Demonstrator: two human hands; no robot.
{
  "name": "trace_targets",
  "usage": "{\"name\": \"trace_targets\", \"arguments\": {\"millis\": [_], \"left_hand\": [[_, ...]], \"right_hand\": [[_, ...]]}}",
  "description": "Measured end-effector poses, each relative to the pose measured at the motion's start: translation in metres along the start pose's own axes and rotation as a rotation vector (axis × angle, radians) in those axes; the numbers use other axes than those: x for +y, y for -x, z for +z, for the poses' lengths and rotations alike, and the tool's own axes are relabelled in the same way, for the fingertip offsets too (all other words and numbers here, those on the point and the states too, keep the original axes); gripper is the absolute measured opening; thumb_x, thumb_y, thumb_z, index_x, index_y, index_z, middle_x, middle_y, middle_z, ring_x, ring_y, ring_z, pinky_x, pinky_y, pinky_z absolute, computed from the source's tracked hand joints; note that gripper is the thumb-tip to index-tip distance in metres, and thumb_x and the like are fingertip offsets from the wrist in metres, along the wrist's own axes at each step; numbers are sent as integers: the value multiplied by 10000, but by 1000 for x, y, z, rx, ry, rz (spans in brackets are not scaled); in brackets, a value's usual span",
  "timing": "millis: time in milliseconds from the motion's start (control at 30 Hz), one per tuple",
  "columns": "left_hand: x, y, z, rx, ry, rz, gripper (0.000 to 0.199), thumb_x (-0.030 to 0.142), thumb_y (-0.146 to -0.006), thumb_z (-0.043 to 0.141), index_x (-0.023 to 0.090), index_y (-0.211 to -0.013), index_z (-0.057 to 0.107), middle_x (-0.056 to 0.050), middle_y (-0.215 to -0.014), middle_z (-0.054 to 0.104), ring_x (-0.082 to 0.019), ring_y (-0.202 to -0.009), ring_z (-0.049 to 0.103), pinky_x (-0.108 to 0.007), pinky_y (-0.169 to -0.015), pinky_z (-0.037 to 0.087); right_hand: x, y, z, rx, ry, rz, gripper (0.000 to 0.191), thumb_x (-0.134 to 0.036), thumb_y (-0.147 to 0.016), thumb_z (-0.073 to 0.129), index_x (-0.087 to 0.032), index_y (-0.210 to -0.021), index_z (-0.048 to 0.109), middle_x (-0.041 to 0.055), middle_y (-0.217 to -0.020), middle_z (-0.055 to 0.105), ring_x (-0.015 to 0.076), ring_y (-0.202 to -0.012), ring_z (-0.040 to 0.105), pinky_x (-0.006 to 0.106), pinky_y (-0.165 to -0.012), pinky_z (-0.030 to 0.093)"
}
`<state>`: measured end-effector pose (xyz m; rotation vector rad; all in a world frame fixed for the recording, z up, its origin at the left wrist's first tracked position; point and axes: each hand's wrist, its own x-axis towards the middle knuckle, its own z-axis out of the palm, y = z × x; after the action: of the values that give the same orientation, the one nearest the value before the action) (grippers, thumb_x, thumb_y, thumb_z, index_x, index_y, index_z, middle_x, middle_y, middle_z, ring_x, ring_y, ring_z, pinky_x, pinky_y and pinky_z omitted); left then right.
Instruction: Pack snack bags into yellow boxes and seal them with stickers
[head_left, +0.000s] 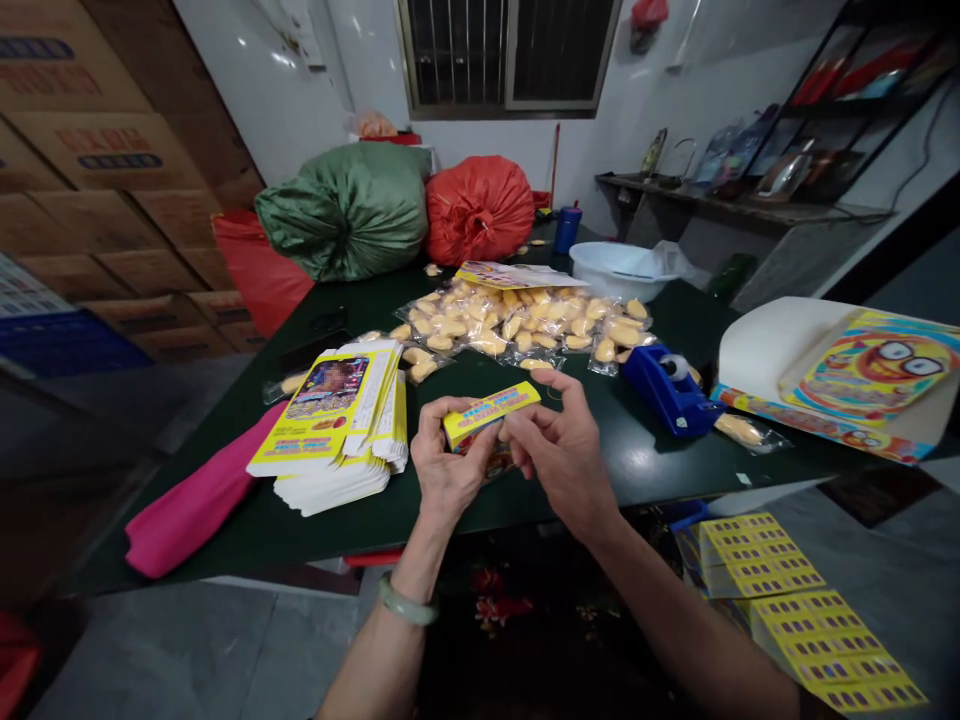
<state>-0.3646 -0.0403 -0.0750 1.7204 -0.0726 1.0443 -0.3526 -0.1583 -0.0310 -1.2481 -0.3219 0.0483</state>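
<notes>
A small yellow box (491, 412) with pink and blue lettering is held above the near edge of the dark green table (600, 500). My left hand (450, 455) grips its left end, fingers behind and thumb at the front. My right hand (559, 440) touches the box's right end with thumb and fingers bent together. To the left lies a stack of flat yellow and white cartons (330, 415). Beyond my hands is a heap of wrapped yellow pieces (487, 320). A blue tape dispenser (671, 395) stands to the right.
Green (349, 210) and red (480, 205) sacks sit at the back beside a white basin (626, 268). Pink cloth (199, 500) lies at left, an open display box (840, 375) at right. Printed yellow sheets (817, 620) are low right; cardboard cartons (112, 160) stand at left.
</notes>
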Motion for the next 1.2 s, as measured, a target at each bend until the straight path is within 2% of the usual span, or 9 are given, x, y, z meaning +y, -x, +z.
{"name": "trace_targets", "arguments": {"millis": [200, 467, 600, 700, 767, 867, 1000, 1133, 1200], "left_hand": [[-1, -2, 0, 15, -18, 25, 335, 296, -699, 743, 195, -923, 515, -20, -869, 666, -144, -752, 664, -262, -675, 547], [-2, -3, -2, 10, -80, 94, 312, 287, -712, 734, 193, -950, 555, -7, -860, 642, -132, -743, 641, -249, -671, 531], [4, -14, -13, -175, -143, 231, 306, 256, -772, 683, 201, -1065, 616, -20, -893, 624, -125, -782, 614, -245, -690, 512], [9, -25, -20, -371, -208, 300, 272, 212, -814, 618, 210, -1082, 669, -9, -802, 572, -100, -711, 574, -216, -624, 481], [11, -30, -23, -424, -206, 302, 259, 205, -816, 601, 207, -1059, 692, -4, -753, 547, -91, -663, 550, -206, -582, 459], [9, -32, -23, -412, -150, 298, 276, 205, -800, 577, 195, -1045, 704, -21, -767, 565, -102, -666, 557, -217, -572, 454], [6, -34, -19, -377, -116, 278, 286, 283, -800, 549, 195, -1012, 721, -42, -786, 589, -129, -695, 573, -253, -597, 468], [2, -39, -11, -231, -143, 148, 208, 345, -731, 697, 205, -876, 748, -29, -728, 625, -130, -672, 577, -262, -610, 471], [-2, -41, -9, -148, -132, 66, 188, 343, -711, 725, 205, -835, 750, -27, -724, 648, -135, -687, 588, -273, -646, 484]], "right_hand": [[5, -5, 6, 56, 46, 30, 424, -264, -724, 638, -204, -1055, 381, -84, -529, 591, 60, -366, 430, 169, -359, 295], [10, -5, 18, 224, 119, -2, 394, -248, -704, 623, -205, -1016, 388, -106, -473, 540, 82, -379, 449, 204, -421, 362], [13, -4, 19, 252, 152, -10, 376, -243, -715, 633, -206, -1001, 392, -102, -475, 543, 95, -422, 507, 218, -479, 421], [15, -2, 15, 203, 111, 17, 400, -294, -737, 645, -210, -1028, 384, -89, -504, 571, 90, -411, 502, 206, -445, 400], [17, 0, 10, 175, 91, 10, 467, -323, -745, 655, -209, -1102, 375, -86, -525, 584, 91, -411, 503, 205, -430, 385], [28, 2, 2, 130, 139, 8, 642, -335, -742, 678, -210, -1263, 324, -93, -527, 582, 108, -444, 527, 224, -456, 405], [52, 0, -8, 89, 197, 87, 776, -355, -718, 699, -195, -1353, 283, -117, -485, 537, 126, -443, 516, 266, -514, 442], [71, 1, -26, 16, 322, 122, 809, -349, -707, 685, -154, -1389, 296, -111, -487, 513, 131, -464, 500, 284, -562, 440], [79, 5, -39, 55, 459, 143, 786, -357, -683, 695, -122, -1357, 365, -97, -508, 512, 135, -503, 507, 281, -578, 427]]}}
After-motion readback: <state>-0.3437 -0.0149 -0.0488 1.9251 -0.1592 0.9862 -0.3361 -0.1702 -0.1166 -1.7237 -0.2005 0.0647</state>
